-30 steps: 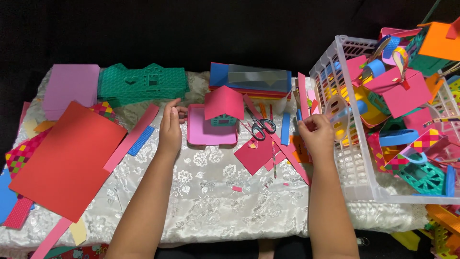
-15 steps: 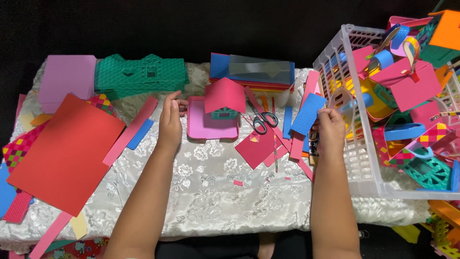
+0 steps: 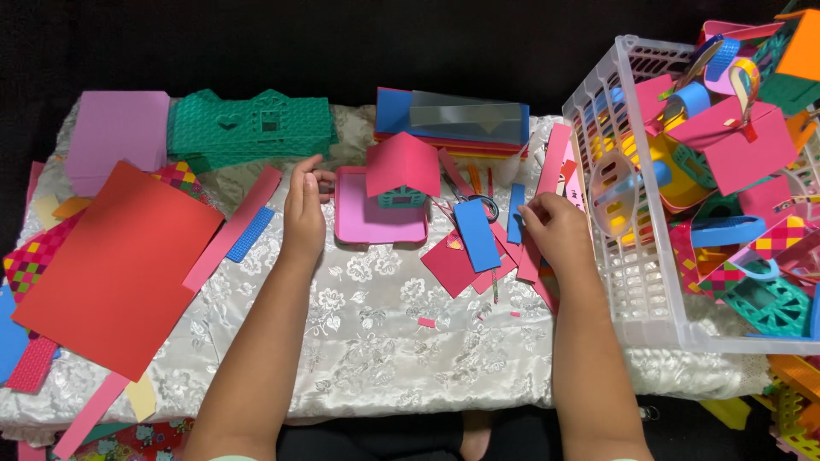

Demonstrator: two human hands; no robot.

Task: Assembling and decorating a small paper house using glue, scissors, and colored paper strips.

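The left hand (image 3: 305, 213) rests on the cloth (image 3: 359, 341), fingers loosely curled, touching the left edge of the pink tray (image 3: 359, 224) that holds a paper house (image 3: 401, 171). The right hand (image 3: 557, 229) lies near a white basket (image 3: 632, 265), fingers bent over pink strips (image 3: 530, 260); whether it pinches one I cannot tell. A blue card (image 3: 476, 235) lies between the hands, over the scissors (image 3: 478, 203).

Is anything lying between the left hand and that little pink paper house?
Nothing visible does. The left hand rests on the cloth at the left edge of the pink tray that carries the paper house, fingers about touching its rim. The scissors lie on the far side.
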